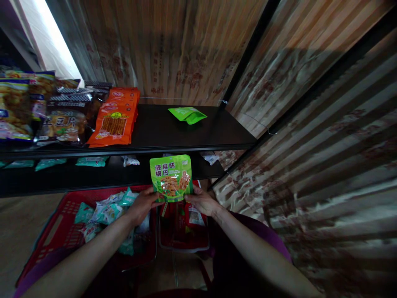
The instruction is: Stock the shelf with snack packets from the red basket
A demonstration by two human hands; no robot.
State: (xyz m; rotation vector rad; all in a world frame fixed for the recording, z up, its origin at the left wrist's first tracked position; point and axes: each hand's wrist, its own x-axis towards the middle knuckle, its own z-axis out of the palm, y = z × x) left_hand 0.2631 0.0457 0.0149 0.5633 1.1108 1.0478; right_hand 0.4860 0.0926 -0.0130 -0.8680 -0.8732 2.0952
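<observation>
A green snack packet (170, 177) with Chinese lettering and a picture of fried strips is held upright in front of me, just below the edge of a black shelf (192, 142). My left hand (143, 204) grips its lower left corner and my right hand (201, 200) grips its lower right corner. Both hands are closed on the packet. Another green packet (187, 114) lies flat on the shelf, further back and slightly right.
Orange packets (115, 120) and dark snack bags (63, 122) are stacked at the shelf's left. A red basket (62, 231) with pale teal packets sits below left, and a red bin (182, 231) with red packets lies under my hands. A striped wall stands at right.
</observation>
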